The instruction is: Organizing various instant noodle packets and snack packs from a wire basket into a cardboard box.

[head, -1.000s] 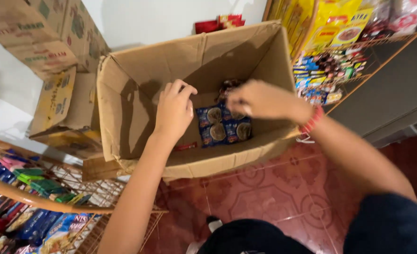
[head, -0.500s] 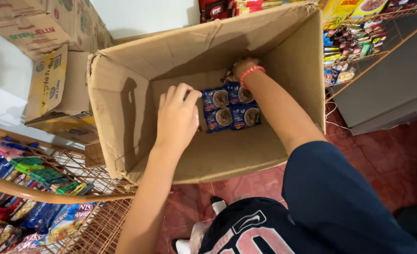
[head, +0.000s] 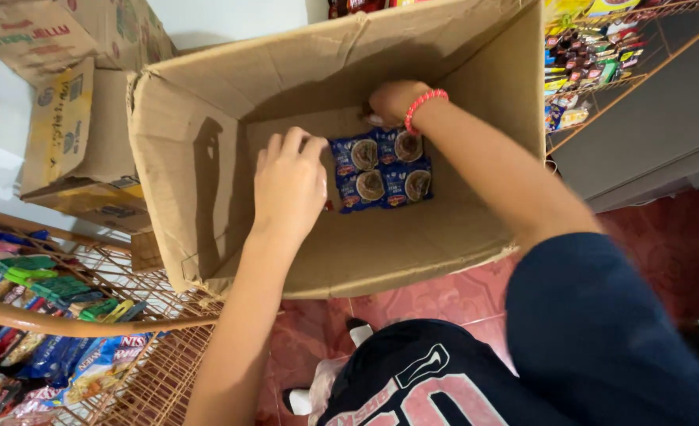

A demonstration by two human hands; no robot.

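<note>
Both hands are deep in the box (head: 207, 197), left hand (head: 290, 185) curled beside the blue packets (head: 382, 170) on its floor, right hand (head: 393, 101) closed behind them (holding what, I cannot tell), so a hurried pull might crush a packet.

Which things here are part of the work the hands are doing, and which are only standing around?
In use:
- left hand, reaching down inside the open cardboard box
- right hand, at the box's far end
- blue snack packets on the box floor

Only around:
- wire rack of snacks, lower left
- stacked cartons, left
- shelf of packets, upper right
</note>
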